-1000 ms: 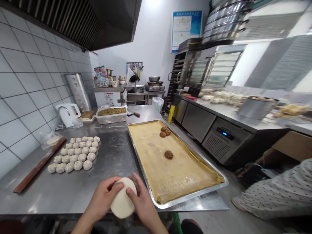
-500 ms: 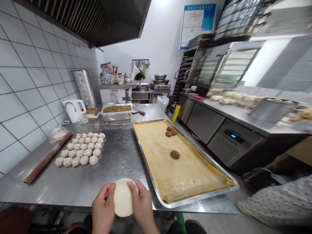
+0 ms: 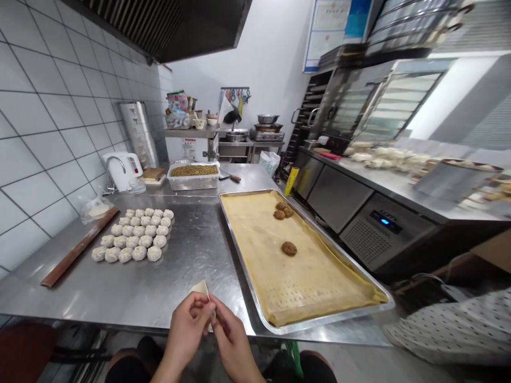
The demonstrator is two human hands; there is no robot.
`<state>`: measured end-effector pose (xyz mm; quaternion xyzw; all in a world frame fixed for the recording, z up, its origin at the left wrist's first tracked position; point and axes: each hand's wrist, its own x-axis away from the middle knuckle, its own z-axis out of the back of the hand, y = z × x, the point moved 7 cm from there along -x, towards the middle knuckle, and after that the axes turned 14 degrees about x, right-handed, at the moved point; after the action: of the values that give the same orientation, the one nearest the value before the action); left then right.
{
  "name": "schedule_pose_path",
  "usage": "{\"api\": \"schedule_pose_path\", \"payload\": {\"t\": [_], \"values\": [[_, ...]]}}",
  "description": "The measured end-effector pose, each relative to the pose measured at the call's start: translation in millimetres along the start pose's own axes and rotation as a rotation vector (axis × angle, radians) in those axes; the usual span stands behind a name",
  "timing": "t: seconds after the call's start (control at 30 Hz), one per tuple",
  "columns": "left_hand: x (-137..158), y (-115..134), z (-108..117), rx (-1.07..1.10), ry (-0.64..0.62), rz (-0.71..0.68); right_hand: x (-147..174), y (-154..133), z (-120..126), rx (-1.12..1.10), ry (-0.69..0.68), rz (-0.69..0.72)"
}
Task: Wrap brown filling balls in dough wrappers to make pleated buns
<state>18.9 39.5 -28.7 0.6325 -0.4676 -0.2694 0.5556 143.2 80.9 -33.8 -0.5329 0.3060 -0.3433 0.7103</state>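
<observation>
Fingers (image 3: 207, 311): both hands pinched shut on the pale folded dough disc (image 3: 200, 289)
Dough direction: sticks up-left past fingertips
Nearer hand: left hand (image 3: 187, 324), right hand (image 3: 229, 332) beside it

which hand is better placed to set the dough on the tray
Right, probably. Both hands pinch the dough at the table edge, but the right hand is on the side nearer the tray, which lies just to its right; the left hand would have to cross over.
</observation>
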Motion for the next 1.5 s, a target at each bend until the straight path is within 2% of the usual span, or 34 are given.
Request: {"api": "schedule_pose_path", "payload": {"t": [0.23,0.5,0.67,0.83,1.03,1.13,1.23,1.3,1.37,1.5], "values": [[-1.5,-2.1,6.1,0.044,0.008,0.011,-2.4,5.6,1.3,0.068,0.017,0.017],[3.2,-11.9,12.8,0.098,-0.012,0.08,2.1,-13.8,6.9,-0.022,0.104,0.07],[5.2,-19.3,20.9,0.15,-0.02,0.144,-1.3,-7.6,-0.4,-0.15,0.114,-0.086],[5.2,-16.9,20.7,0.116,-0.027,0.132,-8.9,-1.7,-7.8,-0.127,0.101,-0.162],[6.5,-15.9,22.1,0.04,0.027,0.093,-16.1,0.6,-4.8,-0.013,0.12,-0.165],[7.0,-15.5,29.2,0.016,0.098,0.057,-16.3,-6.7,0.8,0.067,0.156,-0.145],[5.0,-12.9,36.6,0.022,0.185,0.01,-16.0,-21.1,1.6,0.099,0.176,-0.053],[2.6,-9.6,39.5,0.044,0.213,-0.016,-17.1,-26.5,-2.8,0.049,0.143,-0.005],[0.5,-6.0,42.8,0.054,0.213,-0.025,-19.9,-18.9,-4.6,-0.081,0.142,-0.072],[-0.8,2.3,64.1,0.044,0.272,-0.033,-29.2,10.7,3.4,-0.283,0.284,-0.281]]}}
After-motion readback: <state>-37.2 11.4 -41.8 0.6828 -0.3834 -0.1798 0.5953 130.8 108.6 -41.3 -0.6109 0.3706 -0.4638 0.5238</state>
